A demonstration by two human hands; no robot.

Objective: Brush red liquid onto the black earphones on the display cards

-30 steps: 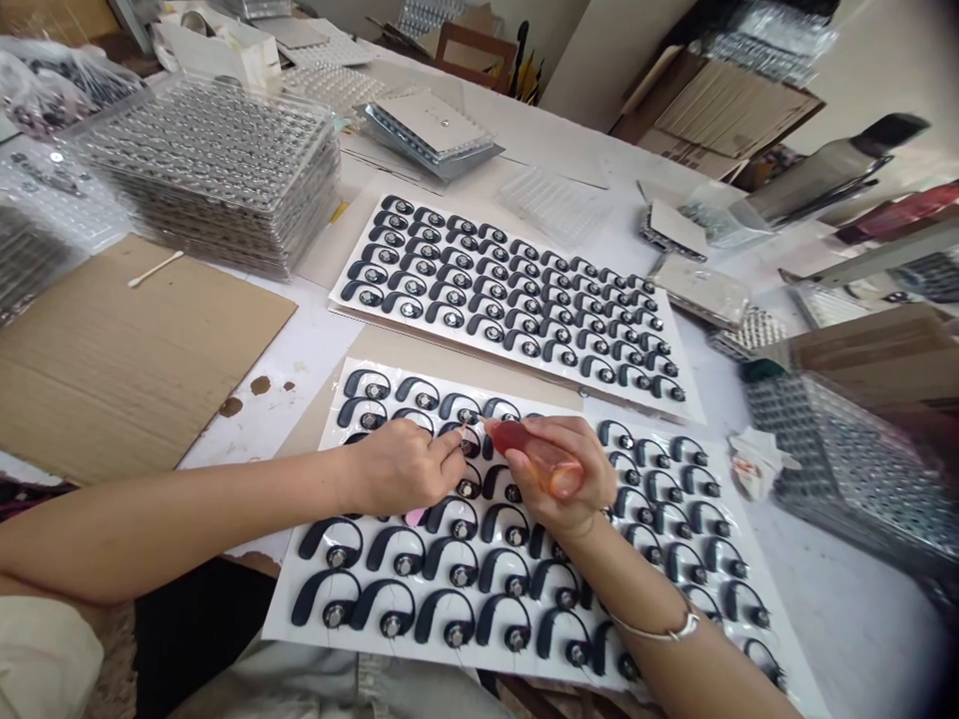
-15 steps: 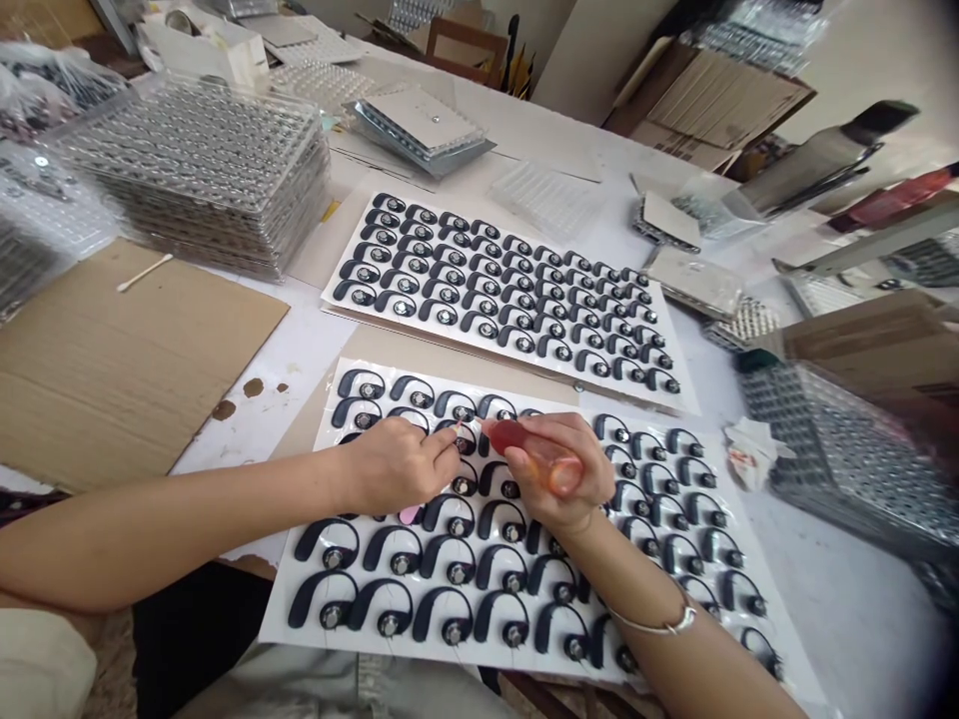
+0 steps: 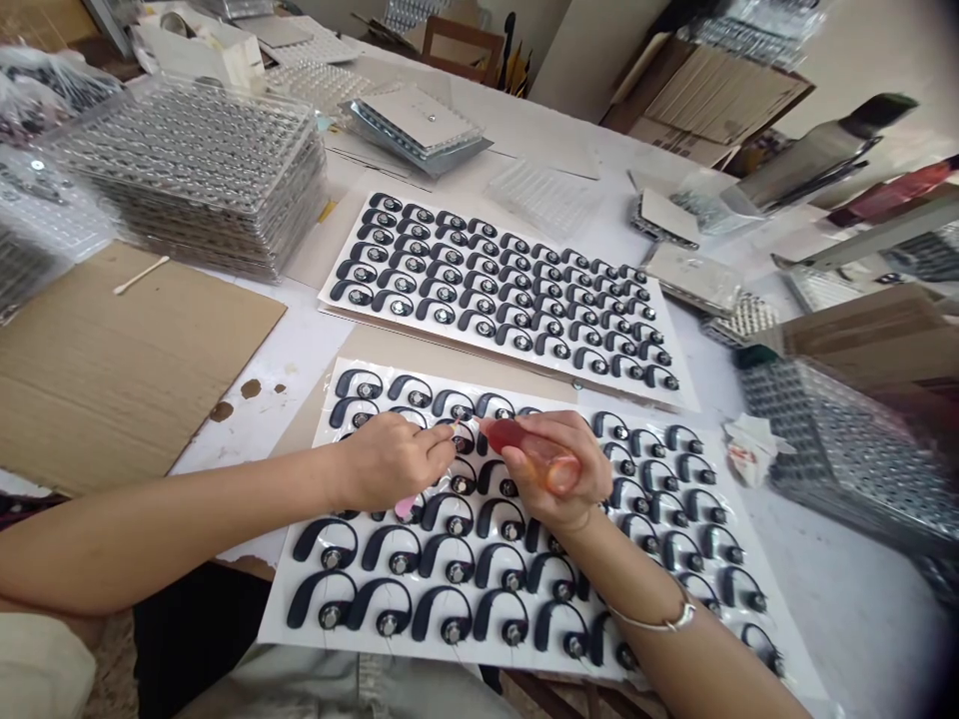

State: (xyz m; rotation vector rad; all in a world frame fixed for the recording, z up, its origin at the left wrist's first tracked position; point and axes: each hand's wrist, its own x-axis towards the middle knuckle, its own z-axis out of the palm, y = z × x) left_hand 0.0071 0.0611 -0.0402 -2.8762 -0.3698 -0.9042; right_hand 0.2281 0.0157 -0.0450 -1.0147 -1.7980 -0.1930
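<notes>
My left hand [image 3: 394,461] is closed on a slim tool with a pink end [image 3: 406,506]. Its fingers cover most of the tool, so its kind is unclear. In my right hand [image 3: 573,474] is a translucent red-orange squeeze bottle [image 3: 516,439], tilted with its narrow tip pointing left. The bottle's tip and my left fingertips come close together over one ear-hook earphone part [image 3: 463,439]. Beneath both hands lies a white sheet [image 3: 281,619] with rows of black hook-shaped parts [image 3: 394,609], each with a round silver piece. Thin wires stick out from the nearest row.
Behind it lies a second sheet of hook parts [image 3: 486,280]. At left are a stack of clear trays [image 3: 202,160] and brown cardboard [image 3: 127,359] with a cotton swab [image 3: 141,275]. On the right are a crumpled tissue [image 3: 751,449], more trays [image 3: 861,449] and a carton [image 3: 891,340].
My left hand has shifted slightly left, and the pink tool end with it. My right hand and the bottle stay almost in place.
</notes>
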